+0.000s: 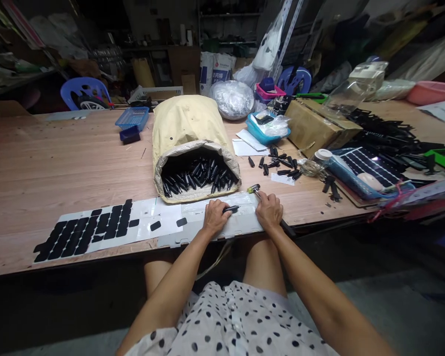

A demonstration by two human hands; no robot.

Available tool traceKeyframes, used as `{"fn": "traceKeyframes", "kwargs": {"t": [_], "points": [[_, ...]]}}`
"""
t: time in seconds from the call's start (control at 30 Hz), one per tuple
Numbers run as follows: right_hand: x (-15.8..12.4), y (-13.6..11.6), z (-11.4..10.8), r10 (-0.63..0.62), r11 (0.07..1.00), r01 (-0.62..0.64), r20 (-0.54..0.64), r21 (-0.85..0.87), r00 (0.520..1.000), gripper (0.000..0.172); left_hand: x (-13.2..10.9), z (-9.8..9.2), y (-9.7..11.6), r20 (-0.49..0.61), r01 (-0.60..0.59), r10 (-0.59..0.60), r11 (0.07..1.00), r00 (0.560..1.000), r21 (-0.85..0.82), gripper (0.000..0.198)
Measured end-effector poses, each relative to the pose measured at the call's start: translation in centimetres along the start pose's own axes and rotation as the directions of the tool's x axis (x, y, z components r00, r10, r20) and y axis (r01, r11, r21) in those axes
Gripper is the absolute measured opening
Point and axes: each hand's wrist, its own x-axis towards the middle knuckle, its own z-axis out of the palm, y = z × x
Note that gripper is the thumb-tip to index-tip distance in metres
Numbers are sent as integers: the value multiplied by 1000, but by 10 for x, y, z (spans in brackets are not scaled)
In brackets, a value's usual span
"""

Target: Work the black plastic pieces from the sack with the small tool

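My left hand (215, 216) is closed on a small black pointed plastic piece (230, 209), pressing it down on the pale board (215, 230) at the table's front edge. In my right hand (269, 211) is a small hammer (253, 188), gripped by its handle with the yellow-and-metal head just beyond my fingers. The dark handle end sticks out below that hand. Behind both hands lies a large yellowish sack (191, 116), its mouth towards me and full of similar black pieces (198, 175). To the left, flat black rounded pads (113, 221) are laid in rows on white sheets (143, 210).
Loose black pieces (282, 162) lie scattered right of the sack, near a blue basin (269, 126) and a cardboard box (317, 126). Further right are a cluttered tray (374, 170) and a heap of black parts (385, 131). A blue basket (132, 117) stands left of the sack.
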Motion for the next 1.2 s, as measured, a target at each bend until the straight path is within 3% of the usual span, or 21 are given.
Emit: {"fn": "traceKeyframes", "kwargs": {"t": [0.13,0.2,0.27,0.3,0.37,0.4,0.47,0.53,0.6,0.67,0.8,0.9,0.97,1.07,1.13,1.2], "points": [[0,-1,0,-14,1000,14,-14,-5,1000,36,-49,4,-5,22,-189,191,979,981,-78,25],[0,-1,0,-19,1000,19,-15,-4,1000,37,-89,11,-14,109,-252,267,958,957,-136,30],[0,-1,0,-24,1000,24,-10,-3,1000,37,-124,18,-28,238,-212,247,964,939,-164,32],[0,-2,0,-26,1000,26,-5,-3,1000,37,-137,20,-35,278,-127,165,981,946,-149,33],[0,-2,-1,-27,1000,27,13,-4,1000,37,-150,22,-49,332,135,-116,990,936,-35,35],[0,-2,-2,-26,1000,26,22,-5,999,37,-151,21,-55,331,280,-281,959,901,52,36],[0,-3,-3,-25,1000,26,30,-4,999,38,-145,18,-64,290,498,-543,839,788,218,39],[1,-2,-4,-26,1000,26,30,-2,999,38,-136,14,-68,251,612,-682,729,687,306,41],[1,-2,-3,-24,1000,24,27,-1,999,37,-131,10,-67,238,656,-728,684,643,319,39],[1,-1,-1,-25,1000,25,16,-1,1000,37,-133,7,-60,245,642,-712,700,658,313,36],[0,1,3,-38,999,38,-31,6,999,35,-140,-7,-37,349,490,-543,840,764,234,30],[-1,1,4,-45,999,46,-48,11,998,34,-124,-29,-20,434,386,-352,923,829,11,24],[-2,0,4,-47,999,47,-44,11,998,35,-96,-46,-14,375,344,-277,931,885,-124,25],[-2,-2,3,-45,999,45,-33,13,998,35,-34,-67,-14,100,294,-280,938,955,-182,27],[-2,-3,3,-40,999,40,-23,17,999,35,11,-73,-15,-87,290,-305,945,948,-150,22],[-3,-4,3,-34,999,34,-10,21,999,35,51,-73,-15,-206,336,-353,935,913,-111,19]]}}
